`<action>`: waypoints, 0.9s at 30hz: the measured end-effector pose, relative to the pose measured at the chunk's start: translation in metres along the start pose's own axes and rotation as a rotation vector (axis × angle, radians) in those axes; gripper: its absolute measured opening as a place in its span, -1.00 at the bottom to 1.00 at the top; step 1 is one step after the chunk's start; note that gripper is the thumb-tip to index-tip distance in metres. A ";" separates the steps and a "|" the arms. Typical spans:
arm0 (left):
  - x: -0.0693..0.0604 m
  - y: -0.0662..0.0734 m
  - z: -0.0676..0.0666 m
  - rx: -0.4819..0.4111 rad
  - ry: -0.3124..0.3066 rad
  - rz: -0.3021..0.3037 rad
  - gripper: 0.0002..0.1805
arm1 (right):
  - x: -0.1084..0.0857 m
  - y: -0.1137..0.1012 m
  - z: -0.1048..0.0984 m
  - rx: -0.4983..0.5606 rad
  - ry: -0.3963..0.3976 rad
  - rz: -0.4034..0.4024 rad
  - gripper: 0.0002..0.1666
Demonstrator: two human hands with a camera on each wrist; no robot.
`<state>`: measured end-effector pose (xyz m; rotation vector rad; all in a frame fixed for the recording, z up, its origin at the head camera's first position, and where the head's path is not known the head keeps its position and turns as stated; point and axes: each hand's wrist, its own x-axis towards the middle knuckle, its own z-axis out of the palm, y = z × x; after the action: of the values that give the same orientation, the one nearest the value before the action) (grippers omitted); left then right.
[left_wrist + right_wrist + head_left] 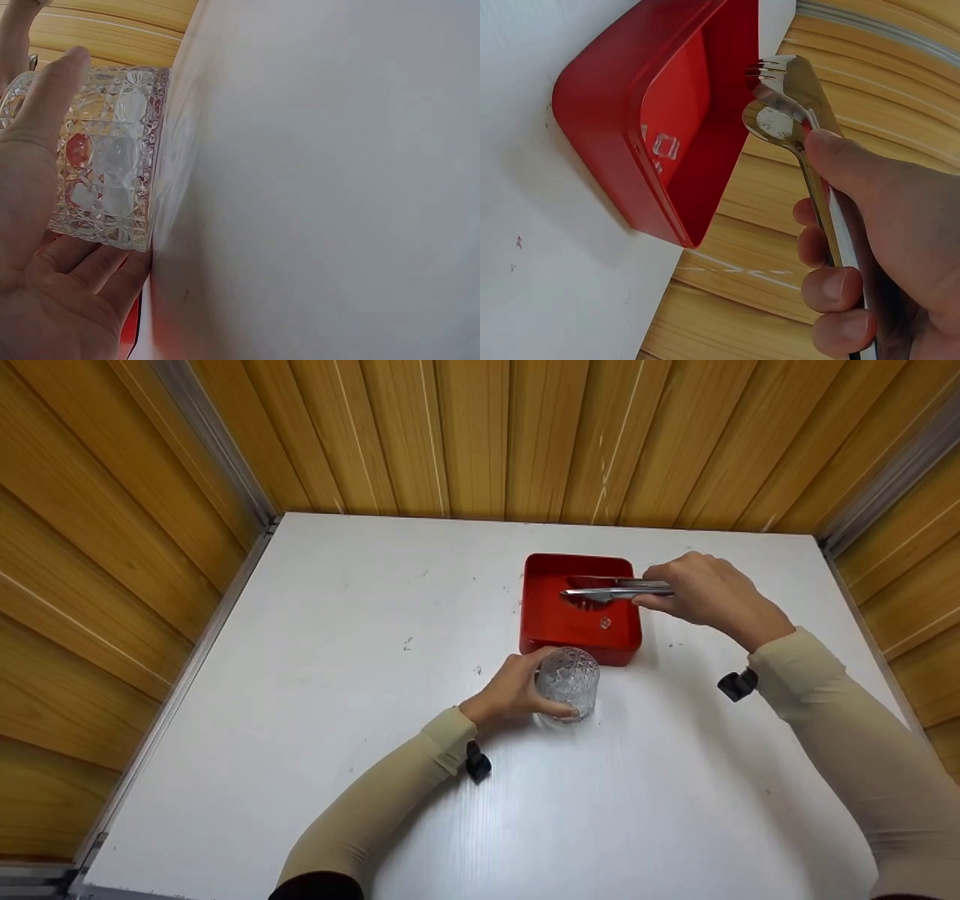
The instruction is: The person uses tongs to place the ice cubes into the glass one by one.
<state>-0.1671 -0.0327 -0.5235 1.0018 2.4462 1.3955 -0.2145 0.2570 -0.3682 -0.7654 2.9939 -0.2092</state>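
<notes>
My left hand (517,690) holds a clear cut-glass tumbler (581,675), thumb on one side and fingers on the other. The tumbler (112,157) stands upright on the table; its patterned wall hides whether anything is inside. My right hand (709,592) grips metal serving tongs (626,591) with one forked end and one spoon-shaped end. Over the red square tray (544,615) hang the tong ends, slightly apart, with nothing visible between them. A clear ice-like cube (666,146) lies on the tray floor, with smaller clear bits beside it.
The tray sits just beyond the tumbler, its near wall close to the glass. Small dark marks (407,643) dot the white table (337,697). Wood-plank walls (472,442) with metal edging enclose the back and sides.
</notes>
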 end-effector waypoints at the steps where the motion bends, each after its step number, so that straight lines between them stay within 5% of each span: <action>1: 0.000 0.000 0.000 -0.004 0.000 -0.002 -0.09 | 0.003 0.002 0.000 0.002 -0.002 0.006 -0.80; 27: 0.002 -0.004 -0.001 -0.015 0.005 0.000 -0.09 | 0.047 0.022 0.009 -0.001 -0.166 0.131 -0.65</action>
<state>-0.1709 -0.0339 -0.5259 0.9962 2.4356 1.4163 -0.2656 0.2528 -0.3806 -0.5540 2.8720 -0.1320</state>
